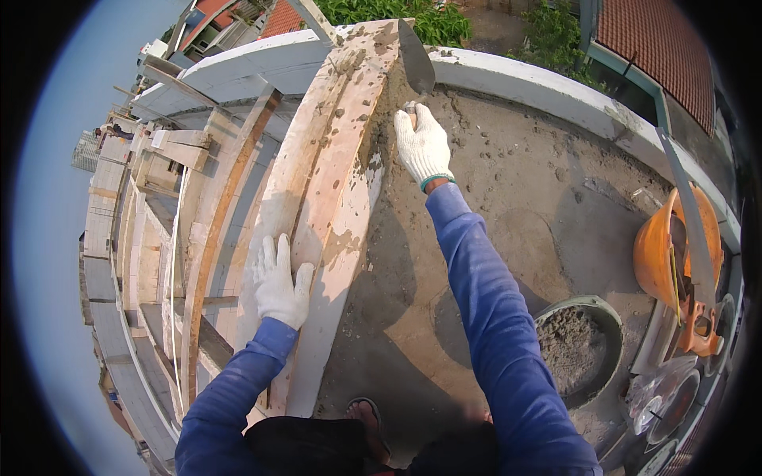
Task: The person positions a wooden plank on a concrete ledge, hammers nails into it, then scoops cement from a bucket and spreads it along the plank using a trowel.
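My right hand (423, 147), in a white knit glove, is closed around the handle of a trowel (416, 62). The grey blade points away from me, beside the far end of a long wooden formwork beam (332, 170) spattered with wet mortar. Its handle is mostly hidden by my fingers. Lower on the same beam rests my left hand (282, 287), also gloved, with its fingers spread on the top boards and nothing held. Patches of mortar cling to the beam's right side (349, 238).
A black tub (611, 357) of mortar stands right of my right arm. Beyond it are an orange bucket (655, 247), a handsaw (700, 337) and a clear plastic bag (663, 389). A low white wall (540, 83) curves behind; timber framing (218, 230) fills the left.
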Demonstrator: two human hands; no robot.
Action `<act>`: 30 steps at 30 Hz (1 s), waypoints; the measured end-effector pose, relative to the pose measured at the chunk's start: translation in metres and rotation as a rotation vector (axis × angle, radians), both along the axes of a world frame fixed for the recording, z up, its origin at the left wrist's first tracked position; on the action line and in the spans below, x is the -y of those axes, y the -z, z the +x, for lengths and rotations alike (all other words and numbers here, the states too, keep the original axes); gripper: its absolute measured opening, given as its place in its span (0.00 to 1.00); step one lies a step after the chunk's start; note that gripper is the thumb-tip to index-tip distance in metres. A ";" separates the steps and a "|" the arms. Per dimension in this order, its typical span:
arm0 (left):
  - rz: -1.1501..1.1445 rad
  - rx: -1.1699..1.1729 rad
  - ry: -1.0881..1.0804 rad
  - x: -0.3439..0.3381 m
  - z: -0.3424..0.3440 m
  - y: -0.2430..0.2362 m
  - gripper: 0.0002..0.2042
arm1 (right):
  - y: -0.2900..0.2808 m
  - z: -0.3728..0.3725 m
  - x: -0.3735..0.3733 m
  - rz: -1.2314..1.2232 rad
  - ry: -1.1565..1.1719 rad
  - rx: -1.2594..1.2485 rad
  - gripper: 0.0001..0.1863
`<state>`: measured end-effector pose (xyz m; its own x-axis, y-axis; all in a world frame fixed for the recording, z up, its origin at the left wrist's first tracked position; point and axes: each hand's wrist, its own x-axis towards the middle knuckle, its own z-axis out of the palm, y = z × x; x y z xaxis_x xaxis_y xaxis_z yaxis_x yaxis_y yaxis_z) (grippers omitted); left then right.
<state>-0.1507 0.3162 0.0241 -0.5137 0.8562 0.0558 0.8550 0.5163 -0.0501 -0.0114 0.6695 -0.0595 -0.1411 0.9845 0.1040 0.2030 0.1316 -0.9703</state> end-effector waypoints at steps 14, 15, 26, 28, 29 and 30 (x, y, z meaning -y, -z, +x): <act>0.021 -0.107 0.000 0.012 -0.015 0.004 0.37 | 0.030 0.094 0.028 -0.336 -0.076 -0.079 0.27; 0.029 -0.069 0.008 0.005 -0.011 0.007 0.38 | 0.050 0.087 0.003 -0.243 -0.053 -0.011 0.27; 0.015 0.057 0.005 -0.012 0.003 -0.004 0.39 | 0.085 -0.017 -0.162 -0.259 -0.090 -0.072 0.31; -0.016 0.034 -0.032 0.005 -0.002 -0.007 0.39 | 0.066 -0.042 -0.117 -0.400 -0.143 -0.202 0.29; -0.023 0.026 -0.032 0.006 -0.002 -0.009 0.39 | 0.059 -0.041 -0.110 -0.427 -0.157 -0.226 0.28; -0.021 0.025 -0.026 0.004 -0.001 -0.008 0.39 | 0.056 -0.037 -0.107 -0.446 -0.166 -0.245 0.27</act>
<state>-0.1516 0.3123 0.0324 -0.5365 0.8435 0.0247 0.8425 0.5371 -0.0406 -0.0483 0.7765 -0.1156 -0.3224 0.9073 -0.2700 -0.0253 -0.2934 -0.9556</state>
